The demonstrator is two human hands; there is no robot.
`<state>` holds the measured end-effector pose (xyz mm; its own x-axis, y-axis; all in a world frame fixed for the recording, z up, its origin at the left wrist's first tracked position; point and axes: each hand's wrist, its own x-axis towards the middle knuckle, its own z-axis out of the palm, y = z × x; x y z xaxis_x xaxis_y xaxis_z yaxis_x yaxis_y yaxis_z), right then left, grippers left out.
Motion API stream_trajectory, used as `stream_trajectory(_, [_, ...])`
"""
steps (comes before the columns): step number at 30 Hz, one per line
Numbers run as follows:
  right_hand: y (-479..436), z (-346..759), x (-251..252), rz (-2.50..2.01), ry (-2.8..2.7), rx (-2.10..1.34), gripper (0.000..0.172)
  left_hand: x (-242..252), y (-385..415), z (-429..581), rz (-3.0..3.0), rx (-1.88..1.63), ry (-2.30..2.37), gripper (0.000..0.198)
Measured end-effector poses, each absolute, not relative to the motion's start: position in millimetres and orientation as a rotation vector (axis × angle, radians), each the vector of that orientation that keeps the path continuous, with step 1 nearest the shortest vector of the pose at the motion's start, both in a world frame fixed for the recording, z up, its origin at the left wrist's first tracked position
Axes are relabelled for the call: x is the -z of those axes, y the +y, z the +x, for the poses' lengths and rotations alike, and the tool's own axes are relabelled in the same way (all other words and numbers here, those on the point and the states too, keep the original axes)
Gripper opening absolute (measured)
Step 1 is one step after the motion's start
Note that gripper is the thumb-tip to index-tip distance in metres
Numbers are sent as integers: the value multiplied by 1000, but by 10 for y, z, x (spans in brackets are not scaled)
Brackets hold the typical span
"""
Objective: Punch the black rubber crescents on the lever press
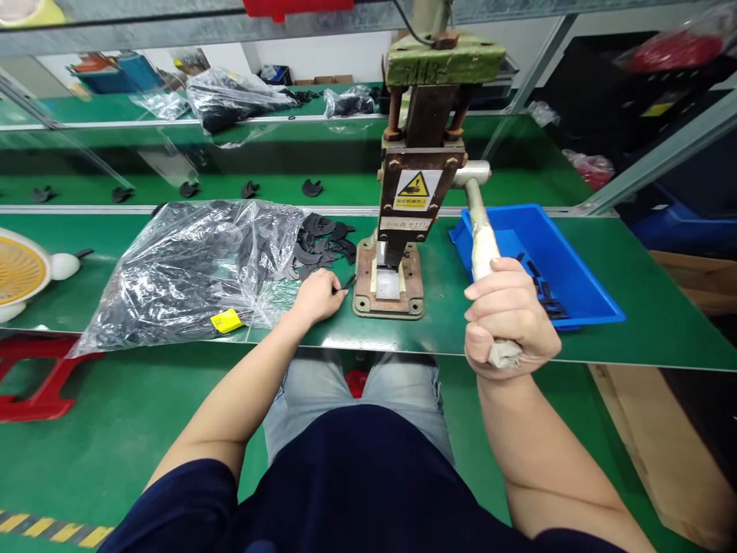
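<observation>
A hand press [410,184] stands on the green bench, with a warning label on its front and a metal plate [388,284] on its base. My right hand [512,319] is wrapped around the press lever [482,238], whose grip is covered in whitish wrapping. Left of the base, my left hand [320,296] pinches a small dark part [348,283] just short of the base's edge. Behind that hand lies a pile of black curved plastic parts [319,242], spilling from a clear plastic bag [196,269] with a yellow tag.
To the right, a blue bin [553,261] holds several black pieces. A row of black curved parts [249,190] lies on the green surface behind the bench. At far left is a yellow-and-white fan [23,269]. A red stool [46,380] stands below the bench.
</observation>
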<state>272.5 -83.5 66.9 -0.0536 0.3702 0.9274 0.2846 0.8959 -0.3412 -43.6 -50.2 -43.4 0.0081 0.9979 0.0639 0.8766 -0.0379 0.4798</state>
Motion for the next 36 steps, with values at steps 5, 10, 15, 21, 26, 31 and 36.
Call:
stream_trajectory(5, [-842,2720,-635,-585,-1642,-9,25,359,-467,-498,1793,-775,1883,23])
stream_trajectory(10, [-841,2700,-624,-544,-1610,-42,27,362,-382,-567,1620,-821,1758,27])
stream_trajectory(15, [-803,2695,-625,-489,-1605,-46,28,341,-268,-383,1355,-975,1437,33])
stream_trajectory(21, [-764,2712,-619,-406,-1615,-43,29,186,-55,-33,1070,-1045,1309,45])
stream_trajectory(26, [-785,2718,-618,-423,-1613,-80,24,83,66,133,1090,-935,1315,36])
stream_trajectory(31, [-782,2702,-630,-411,-1596,-65,27,21,127,224,1149,-858,1359,37])
stream_trajectory(36, [-799,2702,-597,-456,-1587,-39,32,-47,222,327,1195,-781,1466,41])
